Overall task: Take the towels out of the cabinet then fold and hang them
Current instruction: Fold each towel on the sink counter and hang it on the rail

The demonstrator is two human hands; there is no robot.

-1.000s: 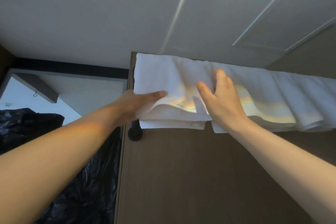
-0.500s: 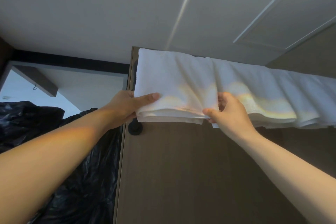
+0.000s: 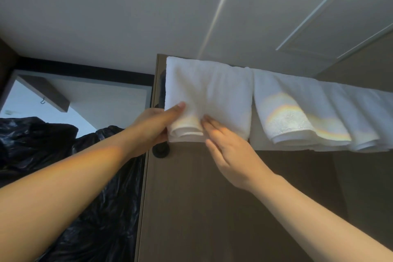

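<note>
Risk first with the door (image 3: 212,208): presumably hinged, so could swing under a push and drag out of line everything draped over its top edge — better pressed lightly and square on. Next the towel (image 3: 208,91), hung over that edge at the left end, just beside the other towels (image 3: 308,112) and seemingly held there by weight and friction alone: could slide off the far side if tugged down too hard or shoved upward, and would bunch up if smoothed toward the roll at its lower left corner rather than away from it. Pinched at that corner by the left hand (image 3: 152,127), thumb on the front face, the rest hidden behind; pressed on the lower front by the right hand (image 3: 231,155), fingers (image 3: 209,126) straight, close together, flat on the cloth. Could end with a crooked hem, out of step with its neighbours, if released unevenly. As to make: flat brown panel with faint grain for the door, hard, smooth, thin along the edge. Crinkled glossy black plastic for the bag (image 3: 85,187) at the left, slumped, full of creases, no fixed shape. Thick white terry for the towels — soft, nubbly, folded in layers with rounded, rolled lower edges; looser and more pleated on the right, crossed there by a band of rainbow light. Last the knob (image 3: 161,150): small, round, dark, matt, just below the towel's lower left corner.
</note>
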